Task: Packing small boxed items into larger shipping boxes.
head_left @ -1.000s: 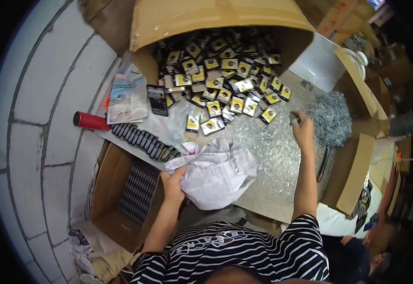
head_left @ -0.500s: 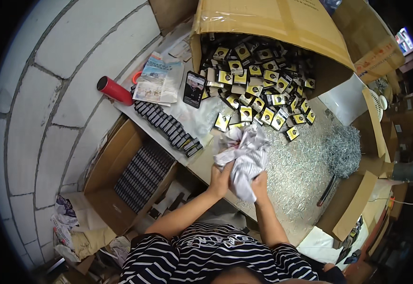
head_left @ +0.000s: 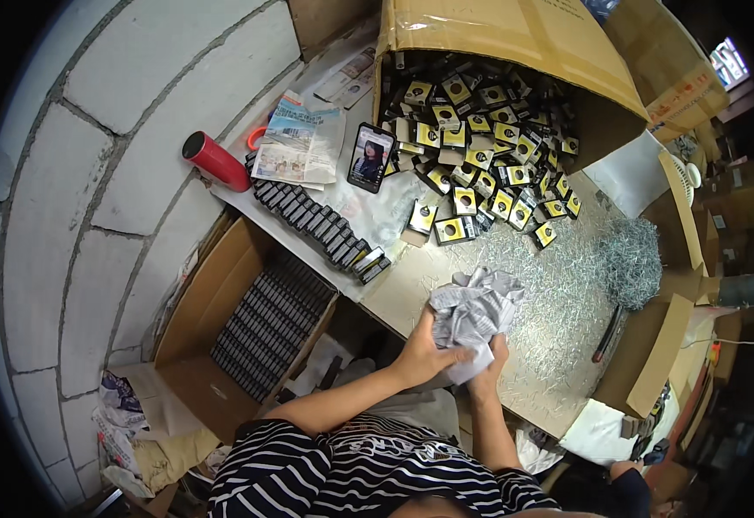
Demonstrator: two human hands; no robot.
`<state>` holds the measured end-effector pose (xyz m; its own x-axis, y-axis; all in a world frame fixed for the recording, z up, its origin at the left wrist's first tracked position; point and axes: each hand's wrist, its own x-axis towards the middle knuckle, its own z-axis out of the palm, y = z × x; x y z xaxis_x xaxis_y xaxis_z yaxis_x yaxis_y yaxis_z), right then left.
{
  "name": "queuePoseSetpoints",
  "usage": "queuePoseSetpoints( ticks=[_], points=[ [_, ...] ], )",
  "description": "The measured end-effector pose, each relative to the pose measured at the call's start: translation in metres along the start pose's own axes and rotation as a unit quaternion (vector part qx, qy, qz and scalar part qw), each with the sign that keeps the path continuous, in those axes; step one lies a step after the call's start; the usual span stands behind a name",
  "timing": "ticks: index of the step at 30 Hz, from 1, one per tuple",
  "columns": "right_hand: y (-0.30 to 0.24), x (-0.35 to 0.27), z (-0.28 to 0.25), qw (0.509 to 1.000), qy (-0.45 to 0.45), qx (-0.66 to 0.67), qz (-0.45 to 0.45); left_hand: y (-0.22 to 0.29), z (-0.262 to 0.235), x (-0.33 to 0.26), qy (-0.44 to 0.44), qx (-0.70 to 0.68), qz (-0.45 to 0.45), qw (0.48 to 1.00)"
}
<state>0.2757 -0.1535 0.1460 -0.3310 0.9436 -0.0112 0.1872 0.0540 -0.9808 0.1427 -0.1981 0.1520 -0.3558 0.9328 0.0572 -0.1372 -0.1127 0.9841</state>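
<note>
I hold a crumpled bag with both hands.
My left hand (head_left: 424,356) and right hand (head_left: 486,367) are closed around the white plastic bag (head_left: 473,309), at the near edge of the table (head_left: 558,345), near the small yellow-black boxes (head_left: 480,164).

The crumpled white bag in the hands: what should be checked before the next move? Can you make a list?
1. Both hands on the crumpled white bag: ok, left hand and right hand grip its lower end.
2. Bag held over the table, not the floor: ok.
3. Phone away from the bag: ok.
4. Row of small dark boxes near the table edge: ok, none hanging off.
5. What is inside the bag: cannot tell.
</note>
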Motion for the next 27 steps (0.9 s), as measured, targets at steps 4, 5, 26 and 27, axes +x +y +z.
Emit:
queuePoseSetpoints(
  ticks=[4, 5, 26, 27],
  points=[
    [0.002, -0.014, 0.013, 0.993, -0.099, 0.065, 0.009, -0.017, -0.024, -0.001, 0.046, -0.099, -0.061, 0.992],
    [0.003, -0.019, 0.018, 0.993, -0.097, 0.065, 0.009, -0.020, -0.034, -0.001, 0.057, -0.132, -0.089, 0.986],
    [0.150, -0.193, 0.087, 0.897, -0.441, 0.005, 0.030, 0.023, -0.491, -0.512, 0.620, 0.426, 0.174, 0.636],
    [0.145, -0.198, 0.087, 0.883, -0.468, 0.016, 0.021, 0.029, -0.489, -0.521, 0.680, 0.303, 0.214, 0.632]
  ],
)
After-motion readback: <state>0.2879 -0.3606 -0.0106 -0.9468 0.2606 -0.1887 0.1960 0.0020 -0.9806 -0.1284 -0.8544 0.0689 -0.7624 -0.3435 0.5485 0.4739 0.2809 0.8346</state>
